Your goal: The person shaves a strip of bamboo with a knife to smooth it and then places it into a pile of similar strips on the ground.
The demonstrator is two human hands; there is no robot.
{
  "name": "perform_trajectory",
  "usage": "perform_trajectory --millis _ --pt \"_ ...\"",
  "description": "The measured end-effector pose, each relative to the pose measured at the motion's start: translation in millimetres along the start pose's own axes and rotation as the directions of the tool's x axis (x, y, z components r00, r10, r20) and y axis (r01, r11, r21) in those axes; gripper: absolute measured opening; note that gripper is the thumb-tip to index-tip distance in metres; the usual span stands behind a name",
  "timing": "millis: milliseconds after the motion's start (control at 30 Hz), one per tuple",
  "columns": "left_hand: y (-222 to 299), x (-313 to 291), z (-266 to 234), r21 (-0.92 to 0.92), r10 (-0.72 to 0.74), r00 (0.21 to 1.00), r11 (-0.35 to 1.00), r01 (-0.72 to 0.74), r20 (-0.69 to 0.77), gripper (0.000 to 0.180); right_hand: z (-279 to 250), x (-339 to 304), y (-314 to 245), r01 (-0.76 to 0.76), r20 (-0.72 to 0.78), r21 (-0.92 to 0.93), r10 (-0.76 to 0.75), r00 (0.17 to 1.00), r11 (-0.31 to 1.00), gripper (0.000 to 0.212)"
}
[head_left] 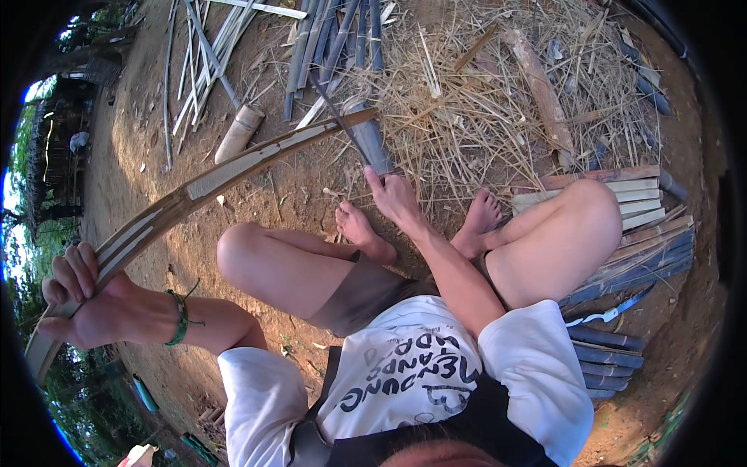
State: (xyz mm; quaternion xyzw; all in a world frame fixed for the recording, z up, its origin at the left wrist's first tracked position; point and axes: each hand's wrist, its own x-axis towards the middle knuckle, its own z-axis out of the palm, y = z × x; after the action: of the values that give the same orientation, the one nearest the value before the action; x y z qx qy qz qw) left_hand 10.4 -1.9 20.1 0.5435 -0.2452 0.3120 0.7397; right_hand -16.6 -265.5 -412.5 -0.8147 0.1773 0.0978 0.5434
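Note:
My left hand (87, 302), out at the left, is wrapped round the near end of a long split bamboo length (226, 177). The bamboo slants up and away to the right, its pale inner side showing. In front of my crossed legs, my right hand (395, 199) is closed on the handle of a long-bladed knife (350, 131). Its dark blade points away and to the left, crossing the bamboo near the far end; whether they touch I cannot tell. Just beyond my right hand, a short dark bamboo piece (375, 144) lies beneath the bamboo's tip.
Dry shavings (467, 117) cover the ground ahead, with a thick pole (542, 93) among them. Dark bamboo lengths (331, 39) and pale strips (206, 66) lie farther off. A cut bamboo section (240, 132) rests nearby. Split bamboo (642, 261) is stacked at my right, near a curved blade-like object (611, 313).

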Motion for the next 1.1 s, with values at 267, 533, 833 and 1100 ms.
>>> perform_trajectory --millis 267,533,833,1100 --pt "0.3 2.3 22.8 0.023 -0.004 1.0 1.0 0.005 -0.008 0.055 -17.2 23.4 68.0 -0.374 0.014 -0.065 0.375 0.927 0.925 0.092" --pt "-5.7 18.8 -6.5 -0.101 -0.085 0.984 0.99 0.102 0.157 0.07 18.5 41.3 113.8 -0.245 -0.182 -0.071 0.229 0.956 0.967 0.084" --pt "-46.8 45.1 18.0 0.144 0.203 0.945 0.975 -0.17 -0.255 0.08 -2.7 3.1 -8.7 -0.125 0.052 0.172 0.118 0.992 0.977 0.081" --pt "-63.9 61.7 61.6 0.238 0.22 0.958 0.956 -0.174 -0.184 0.068 17.0 9.2 34.9 -0.152 0.016 0.12 0.152 0.988 0.981 0.085"
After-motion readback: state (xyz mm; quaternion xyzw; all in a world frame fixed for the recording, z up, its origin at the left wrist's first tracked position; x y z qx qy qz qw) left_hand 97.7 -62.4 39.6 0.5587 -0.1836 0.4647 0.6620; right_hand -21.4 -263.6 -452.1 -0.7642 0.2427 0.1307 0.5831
